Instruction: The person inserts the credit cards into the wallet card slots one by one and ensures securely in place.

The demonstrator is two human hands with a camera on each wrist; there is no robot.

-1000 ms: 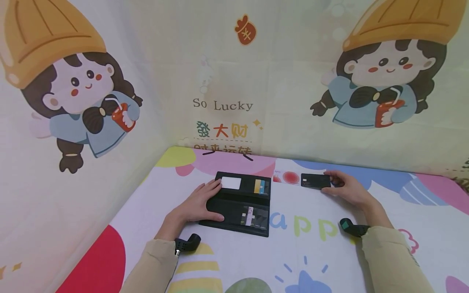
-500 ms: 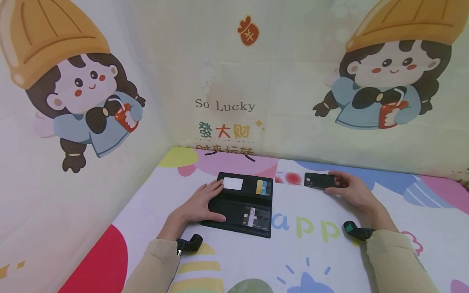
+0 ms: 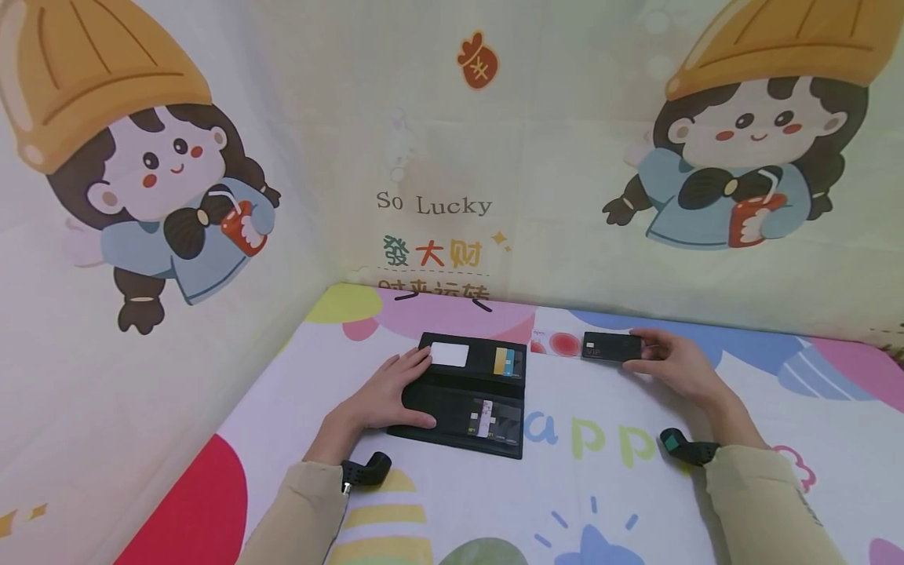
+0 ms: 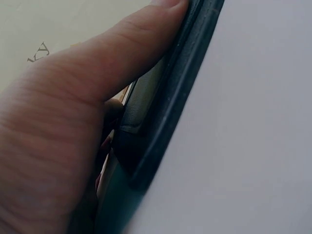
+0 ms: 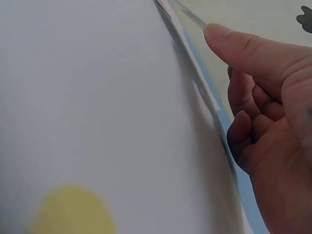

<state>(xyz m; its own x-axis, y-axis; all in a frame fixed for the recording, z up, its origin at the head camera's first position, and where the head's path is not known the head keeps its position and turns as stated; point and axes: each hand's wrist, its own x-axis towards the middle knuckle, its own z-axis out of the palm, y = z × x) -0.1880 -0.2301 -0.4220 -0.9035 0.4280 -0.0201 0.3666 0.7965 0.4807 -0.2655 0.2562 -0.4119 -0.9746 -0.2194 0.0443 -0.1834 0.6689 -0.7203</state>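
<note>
A black wallet (image 3: 445,433) lies unfolded on the patterned cloth, with several cards in its slots and a white panel (image 3: 448,355) at the upper left. My left hand (image 3: 381,392) rests on the wallet's left side, fingers spread and thumb on the lower half. Seen from the left wrist, the thumb (image 4: 131,44) lies along the wallet's edge. To the right, my right hand (image 3: 671,363) pinches the right end of a black "VIP" card (image 3: 609,347). The card's left end is beside a white card with a red round print (image 3: 563,344); whether they touch I cannot tell.
A printed cloth (image 3: 551,486) with letters and coloured shapes covers the table. Behind it stands a patterned backdrop (image 3: 551,157), which also runs along the left side. Black wrist cameras (image 3: 367,471) are worn on both wrists.
The black card in my right hand first shifts a little right, then slides slightly left toward the white-and-red card. My left hand stays on the wallet. The head view has shifted slightly.
</note>
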